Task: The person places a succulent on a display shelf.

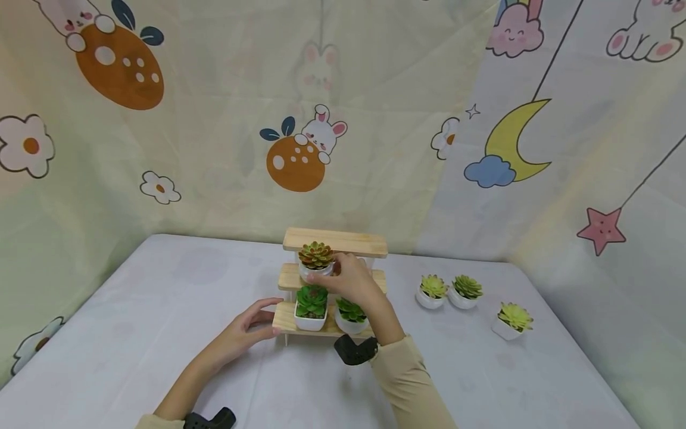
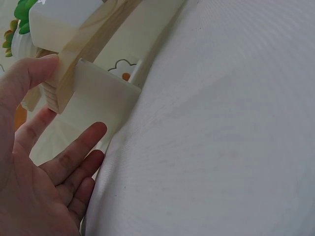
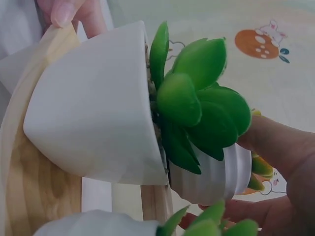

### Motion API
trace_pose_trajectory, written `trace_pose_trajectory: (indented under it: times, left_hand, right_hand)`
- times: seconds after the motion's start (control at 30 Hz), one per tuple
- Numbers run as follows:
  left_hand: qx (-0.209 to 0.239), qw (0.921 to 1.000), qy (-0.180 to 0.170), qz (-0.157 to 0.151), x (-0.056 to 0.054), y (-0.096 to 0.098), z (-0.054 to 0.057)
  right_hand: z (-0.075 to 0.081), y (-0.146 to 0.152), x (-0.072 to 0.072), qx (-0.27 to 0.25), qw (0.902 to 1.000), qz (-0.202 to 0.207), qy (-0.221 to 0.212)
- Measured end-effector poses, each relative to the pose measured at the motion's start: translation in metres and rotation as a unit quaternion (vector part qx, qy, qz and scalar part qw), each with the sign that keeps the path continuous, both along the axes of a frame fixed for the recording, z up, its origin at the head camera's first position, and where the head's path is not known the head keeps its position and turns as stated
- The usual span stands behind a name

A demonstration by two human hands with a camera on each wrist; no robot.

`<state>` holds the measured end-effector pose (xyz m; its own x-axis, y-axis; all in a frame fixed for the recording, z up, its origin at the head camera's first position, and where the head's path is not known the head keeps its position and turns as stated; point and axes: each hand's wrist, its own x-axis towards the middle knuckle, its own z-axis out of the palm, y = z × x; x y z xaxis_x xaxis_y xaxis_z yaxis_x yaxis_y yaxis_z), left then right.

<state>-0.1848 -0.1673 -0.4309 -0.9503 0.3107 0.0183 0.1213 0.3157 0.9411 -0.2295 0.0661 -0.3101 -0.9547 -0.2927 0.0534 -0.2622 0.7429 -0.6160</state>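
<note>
A small three-tier wooden plant stand [image 1: 343, 241] is on the white-covered table. My right hand [image 1: 351, 279] grips the white pot of a red-tipped succulent [image 1: 315, 255] between thumb and fingers, at the middle tier; whether its base touches the wood is hidden. On the bottom tier stand a green succulent in a square white pot [image 1: 310, 322] and another in a round white pot [image 1: 351, 325]. My left hand [image 1: 249, 326] pinches that tier's left end, thumb on top and index finger beneath, as the left wrist view shows; its other fingers are loosely extended.
To the right of the stand are three more potted succulents: two side by side, a yellowish one [image 1: 433, 288] and a green one [image 1: 466, 289], and a third [image 1: 513, 320] nearer the table's right edge. A printed cloth [image 1: 375, 119] hangs behind the table.
</note>
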Motion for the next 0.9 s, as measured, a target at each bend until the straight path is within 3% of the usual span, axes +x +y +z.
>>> trace_pose_trajectory:
  times: [0.47,0.9]
  left_hand:
    - [0.001,1.0000,-0.003,0.001,0.000,0.000,-0.001]
    - [0.002,0.9999,-0.012,0.011,-0.001,0.000,-0.002]
  right_hand:
    - [-0.001,0.001,0.002,0.002,1.0000,0.008,-0.003]
    - [0.000,0.015,0.010,-0.093,0.9950,0.010,-0.034]
